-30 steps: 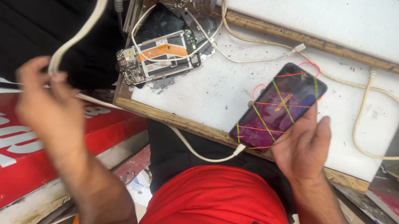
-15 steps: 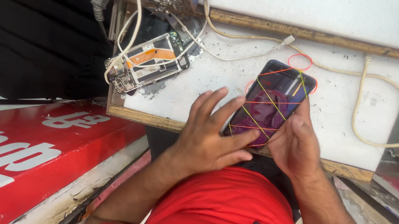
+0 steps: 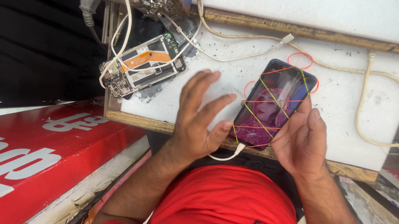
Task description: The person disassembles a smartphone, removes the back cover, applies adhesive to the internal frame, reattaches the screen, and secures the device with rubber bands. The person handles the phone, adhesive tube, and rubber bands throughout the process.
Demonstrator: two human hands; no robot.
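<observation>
Head view: right hand [image 3: 303, 144] cradles phone [image 3: 274, 104] (left [image 3: 198, 117] open).

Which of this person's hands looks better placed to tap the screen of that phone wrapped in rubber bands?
Probably the left hand: it hovers open beside the phone, fingers free. The right hand cradles the phone's edge, steadying it on the white bench top, so it is occupied.

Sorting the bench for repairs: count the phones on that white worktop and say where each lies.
2. A dark phone bound with coloured rubber bands, screen lit, held by the right hand; an opened phone with bare circuit boards at the white worktop's left edge. Others may be hidden.
</observation>
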